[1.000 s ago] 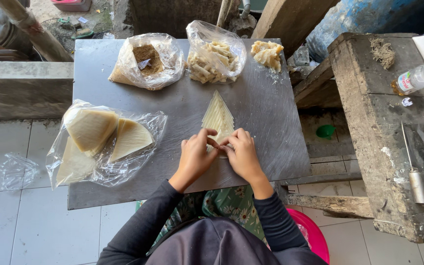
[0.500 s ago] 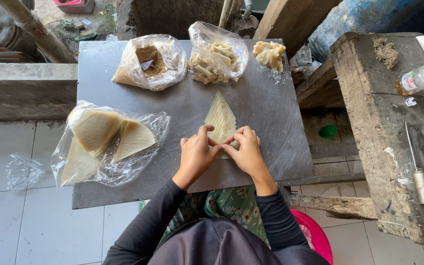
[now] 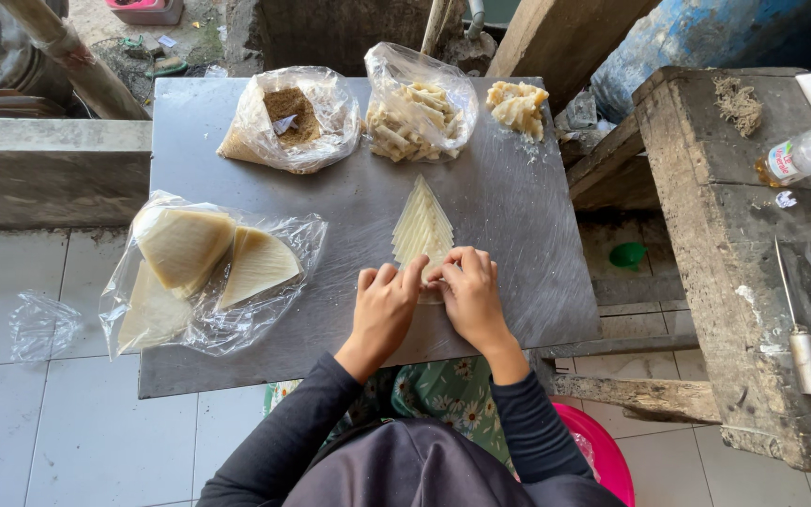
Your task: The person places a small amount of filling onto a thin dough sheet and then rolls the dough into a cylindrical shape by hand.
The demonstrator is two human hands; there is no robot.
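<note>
A fanned stack of pale triangular wrapper sheets (image 3: 421, 223) lies on the grey metal table (image 3: 349, 211), its tip pointing away from me. My left hand (image 3: 383, 308) and my right hand (image 3: 467, 295) rest side by side on the stack's near end, fingertips pinching the lowest sheets. The near edge of the stack is hidden under my fingers. Both arms wear dark sleeves.
A clear bag of cut wrapper sheets (image 3: 201, 270) lies at the table's left. At the back stand a bag of brown powder (image 3: 290, 118), a bag of rolled pieces (image 3: 418, 115) and a loose pile (image 3: 517, 106). A rough wooden bench (image 3: 753, 272) with a bottle (image 3: 807, 152) stands right.
The view has shifted slightly. My hands stay together on the near end of the wrapper stack, with my fingers now lying flatter over it.
</note>
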